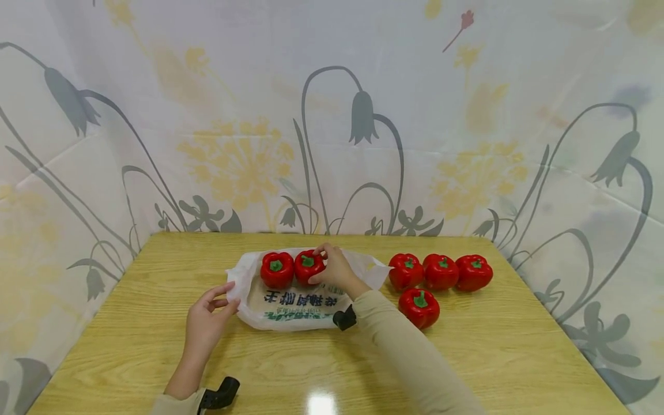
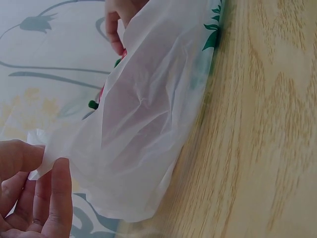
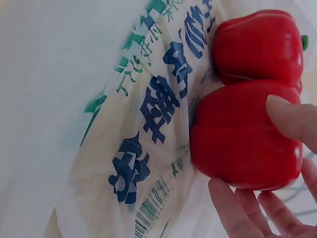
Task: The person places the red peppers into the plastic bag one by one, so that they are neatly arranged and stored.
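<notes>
A white plastic bag (image 1: 254,320) with dark blue and green print lies spread on the table. My left hand (image 1: 207,314) pinches the bag's left edge between thumb and fingers; the left wrist view shows the thin plastic (image 2: 143,109) pulled up from there. Inside the bag, one red bell pepper (image 1: 277,271) stands at the left, green stem up. Right beside it, my right hand (image 1: 334,270) grips a second red bell pepper (image 1: 306,264). In the right wrist view the thumb lies on that pepper (image 3: 242,134), the fingers curl under it, and it touches the other pepper (image 3: 260,47).
Right of the bag, three red bell peppers stand in a row: a left one (image 1: 406,272), a middle one (image 1: 440,272) and a right one (image 1: 473,272). Another pepper (image 1: 419,309) sits nearer the front. A flower-printed cloth (image 1: 332,115) hangs behind the wooden table (image 1: 290,369).
</notes>
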The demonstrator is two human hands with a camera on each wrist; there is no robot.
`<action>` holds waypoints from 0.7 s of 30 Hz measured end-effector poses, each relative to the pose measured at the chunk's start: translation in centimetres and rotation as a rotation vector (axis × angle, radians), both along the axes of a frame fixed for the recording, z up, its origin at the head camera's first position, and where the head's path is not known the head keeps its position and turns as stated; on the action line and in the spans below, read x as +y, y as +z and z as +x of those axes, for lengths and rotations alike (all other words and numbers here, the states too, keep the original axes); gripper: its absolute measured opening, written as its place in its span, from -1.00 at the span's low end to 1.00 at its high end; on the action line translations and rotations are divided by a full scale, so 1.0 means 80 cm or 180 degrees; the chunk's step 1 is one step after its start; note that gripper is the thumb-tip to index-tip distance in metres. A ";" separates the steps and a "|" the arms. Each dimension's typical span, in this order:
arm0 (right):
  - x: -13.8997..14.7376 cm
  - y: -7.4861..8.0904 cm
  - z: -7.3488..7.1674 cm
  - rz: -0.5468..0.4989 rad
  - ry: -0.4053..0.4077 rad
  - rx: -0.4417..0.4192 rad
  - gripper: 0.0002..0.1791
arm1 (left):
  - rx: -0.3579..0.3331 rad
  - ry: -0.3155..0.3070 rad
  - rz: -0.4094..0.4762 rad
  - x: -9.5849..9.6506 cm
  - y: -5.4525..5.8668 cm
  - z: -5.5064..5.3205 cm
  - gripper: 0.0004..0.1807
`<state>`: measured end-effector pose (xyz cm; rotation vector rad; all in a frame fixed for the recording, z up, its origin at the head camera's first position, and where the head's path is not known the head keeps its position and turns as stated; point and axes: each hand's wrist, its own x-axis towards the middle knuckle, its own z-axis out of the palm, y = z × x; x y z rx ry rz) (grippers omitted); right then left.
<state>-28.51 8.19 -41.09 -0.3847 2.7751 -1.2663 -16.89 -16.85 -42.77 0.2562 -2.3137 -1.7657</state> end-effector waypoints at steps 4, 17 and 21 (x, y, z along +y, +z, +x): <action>0.004 0.001 0.002 -0.0061 0.0003 -0.0038 -0.39 | 0.0003 -0.0002 0.0004 0.000 0.000 -0.001 -0.62; 0.012 0.020 0.025 -0.0371 0.0089 0.0033 -0.41 | -0.0045 0.0018 -0.0029 0.000 -0.003 0.001 -0.61; 0.016 0.022 0.033 -0.0559 0.0061 0.0131 -0.43 | -0.0024 0.0008 -0.0040 0.000 -0.003 0.001 -0.61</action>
